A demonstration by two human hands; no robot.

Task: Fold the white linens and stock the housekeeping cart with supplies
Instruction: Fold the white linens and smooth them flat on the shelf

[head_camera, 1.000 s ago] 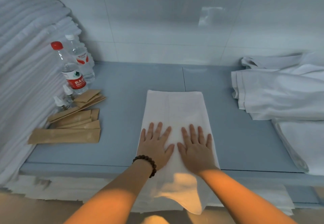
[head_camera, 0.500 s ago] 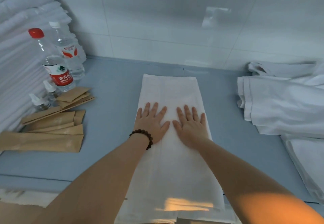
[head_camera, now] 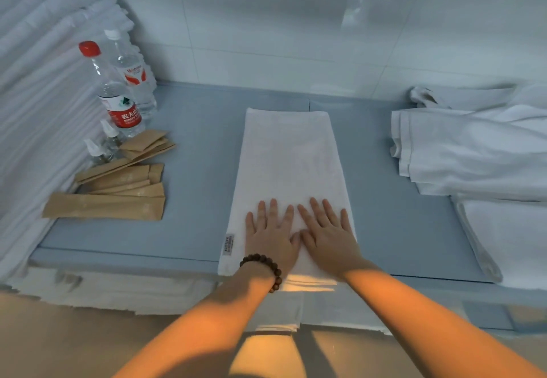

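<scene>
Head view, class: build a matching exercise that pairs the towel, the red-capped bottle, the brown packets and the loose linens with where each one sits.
Things:
1. towel
2. red-capped bottle
3. brown packets
4. loose linens

Places:
A. heaped at the right
B. upright at the far left
C. centre, pressed flat under the left hand and right hand
D. lying flat at the left, nearer the front edge

Pairs: 1-C, 2-B, 3-D, 4-A
</scene>
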